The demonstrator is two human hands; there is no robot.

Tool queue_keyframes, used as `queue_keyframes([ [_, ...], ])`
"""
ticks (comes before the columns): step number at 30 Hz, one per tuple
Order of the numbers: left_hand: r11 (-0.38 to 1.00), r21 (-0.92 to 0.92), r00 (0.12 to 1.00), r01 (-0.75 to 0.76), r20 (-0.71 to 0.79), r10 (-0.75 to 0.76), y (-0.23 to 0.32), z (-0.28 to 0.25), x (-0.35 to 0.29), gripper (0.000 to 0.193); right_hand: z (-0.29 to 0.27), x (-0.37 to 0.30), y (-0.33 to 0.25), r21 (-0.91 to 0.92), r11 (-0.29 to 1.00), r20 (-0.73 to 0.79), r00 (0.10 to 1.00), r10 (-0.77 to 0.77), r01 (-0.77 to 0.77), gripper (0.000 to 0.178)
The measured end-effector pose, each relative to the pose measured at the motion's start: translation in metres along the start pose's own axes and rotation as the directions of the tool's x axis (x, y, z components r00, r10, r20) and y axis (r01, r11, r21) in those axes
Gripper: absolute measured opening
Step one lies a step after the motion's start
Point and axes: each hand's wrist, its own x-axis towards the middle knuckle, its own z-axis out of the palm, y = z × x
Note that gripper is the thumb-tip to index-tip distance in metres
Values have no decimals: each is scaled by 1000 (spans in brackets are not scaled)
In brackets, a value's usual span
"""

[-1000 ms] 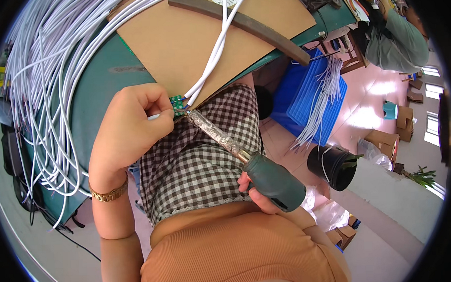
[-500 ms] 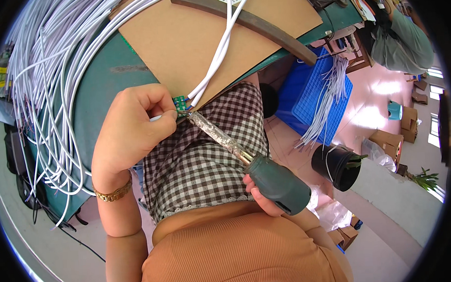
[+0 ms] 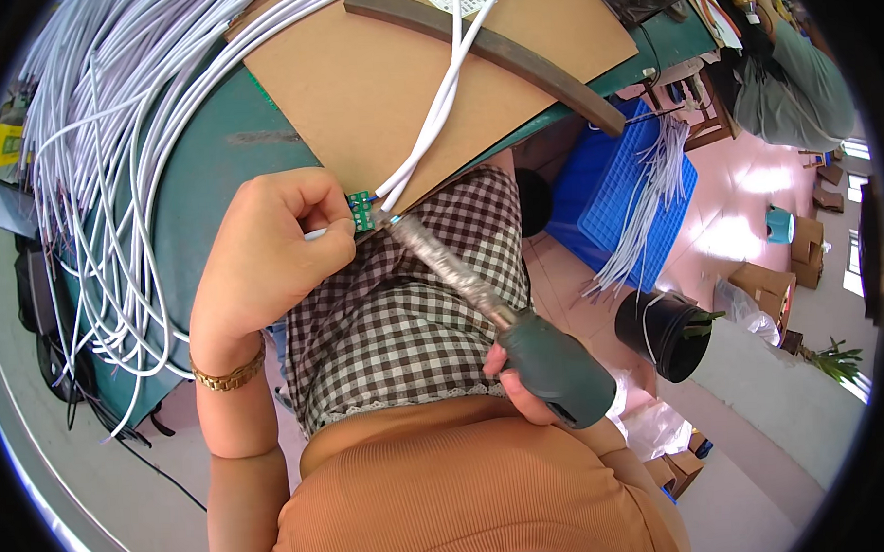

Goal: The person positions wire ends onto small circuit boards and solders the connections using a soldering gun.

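Note:
My left hand point(image 3: 277, 245) is closed, thumb and forefinger pinched on a short white cable point(image 3: 315, 235) whose far part is hidden by the fingers. Right at those fingertips is a small green circuit board point(image 3: 362, 213). Two white cables point(image 3: 425, 131) cross each other and come down to its right edge, where a blue wire end shows. My right hand point(image 3: 524, 392) is wrapped round the dark green handle of a soldering iron point(image 3: 562, 369), most of the fingers hidden beneath. Its blurred metal shaft points up and left, the tip just right of the board.
A brown sheet point(image 3: 358, 94) lies on the green table point(image 3: 201, 202), with a dark curved bar point(image 3: 493, 50) across it. White cables point(image 3: 117, 180) heap at left. Right of the table stand a blue crate point(image 3: 595, 188) and a black bucket point(image 3: 663, 336). Another person's sleeve point(image 3: 805, 78) shows at upper right.
The soldering iron has moved slightly right, its tip drawing away from the board's edge. My left hand keeps its pinch beside the board. The whole view has shifted a little.

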Motion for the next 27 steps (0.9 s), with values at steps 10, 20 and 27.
queue_keyframes([
  [10,999,8,999,-41,20,40,0,-1,-2,9,-14,15,-25,367,924,32,994,103,-108,37],
  [20,989,84,992,-123,-11,125,-1,0,-3,7,-16,7,-14,290,956,107,994,12,-42,37],
  [27,986,136,995,-96,-15,99,0,1,-3,5,-11,2,-1,44,999,110,994,-18,13,32],
])
